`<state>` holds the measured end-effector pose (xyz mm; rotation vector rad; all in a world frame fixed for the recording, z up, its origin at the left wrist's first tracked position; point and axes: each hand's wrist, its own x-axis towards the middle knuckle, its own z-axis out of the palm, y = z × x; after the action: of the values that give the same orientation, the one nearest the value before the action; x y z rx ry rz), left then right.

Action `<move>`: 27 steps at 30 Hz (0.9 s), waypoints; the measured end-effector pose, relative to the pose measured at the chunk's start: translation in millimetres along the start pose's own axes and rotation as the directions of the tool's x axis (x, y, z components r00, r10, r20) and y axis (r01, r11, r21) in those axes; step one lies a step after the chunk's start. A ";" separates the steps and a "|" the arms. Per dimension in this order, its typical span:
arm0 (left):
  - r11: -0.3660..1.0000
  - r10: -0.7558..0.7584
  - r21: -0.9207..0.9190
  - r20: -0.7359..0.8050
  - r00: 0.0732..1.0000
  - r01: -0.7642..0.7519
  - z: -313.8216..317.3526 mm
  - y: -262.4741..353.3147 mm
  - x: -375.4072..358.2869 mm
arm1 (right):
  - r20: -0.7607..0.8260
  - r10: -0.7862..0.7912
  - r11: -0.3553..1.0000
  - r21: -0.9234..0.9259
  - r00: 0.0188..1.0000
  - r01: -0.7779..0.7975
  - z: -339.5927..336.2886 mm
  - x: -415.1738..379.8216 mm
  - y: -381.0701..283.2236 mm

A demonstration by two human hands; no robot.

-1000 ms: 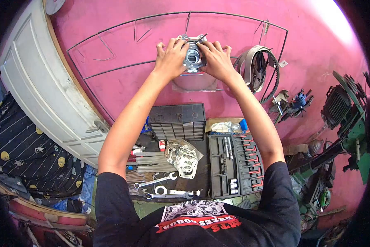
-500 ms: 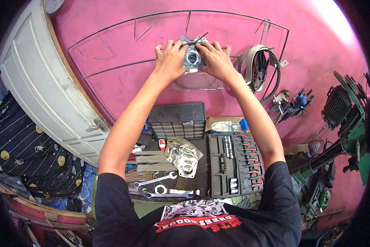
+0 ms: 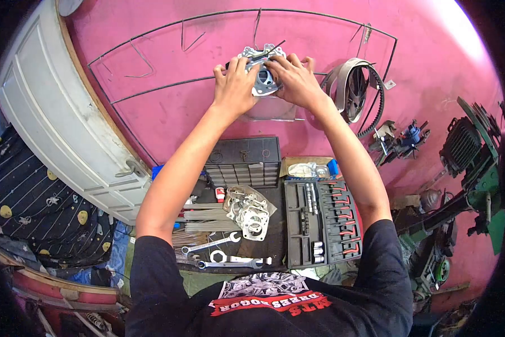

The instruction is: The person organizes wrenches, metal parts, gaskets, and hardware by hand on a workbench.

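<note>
Both of my arms reach up to a stack of metal gaskets (image 3: 264,90) at a wire hook on the wall rack (image 3: 207,17). My left hand (image 3: 235,85) grips the left edge of the stack, fingers curled over its top. On the opposite edge, my right hand (image 3: 297,81) is closed round the gaskets, its thumb lower down. The hook's dark tip (image 3: 278,47) sticks out between the hands, in front of the upper gaskets. A clear plastic bag (image 3: 270,110) hangs just below.
Drive belts (image 3: 350,92) hang right of my hands. Below stand a black drawer cabinet (image 3: 244,149) and an open socket tool case (image 3: 297,247). Loose gaskets (image 3: 255,222), metal rods (image 3: 210,216) and wrenches (image 3: 213,242) lie on the bench. A white door (image 3: 67,118) is at left, green machinery (image 3: 482,191) at right.
My hands have shifted slightly on the gaskets, and more of the upper gaskets shows above my fingers. The view has moved a little. Both hands keep their hold.
</note>
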<state>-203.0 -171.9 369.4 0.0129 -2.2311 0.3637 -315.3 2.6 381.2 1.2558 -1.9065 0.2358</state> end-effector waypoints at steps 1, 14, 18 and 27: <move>1.000 -0.015 -0.001 0.010 1.000 0.015 -2.3 0.1 1.2 | 0.011 -0.006 1.000 -0.030 1.000 0.006 -0.6 1.4 -0.2; 1.000 -0.003 0.010 -0.069 0.998 0.003 -7.6 -5.3 9.4 | -0.035 0.081 0.992 0.097 0.996 -0.077 -6.4 1.4 3.5; 1.000 0.000 0.023 0.009 1.000 0.000 -7.4 -5.5 10.6 | -0.048 0.089 0.992 0.091 0.995 -0.084 2.7 -5.3 6.5; 0.992 -0.039 -0.124 -0.049 0.998 0.032 -13.2 -1.0 4.1 | -0.039 0.089 0.989 0.123 0.995 -0.084 -2.2 -15.2 0.0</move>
<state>-195.4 -169.0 380.6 -0.0225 -2.1953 0.2036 -311.6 14.1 371.8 1.2377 -1.9343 0.4273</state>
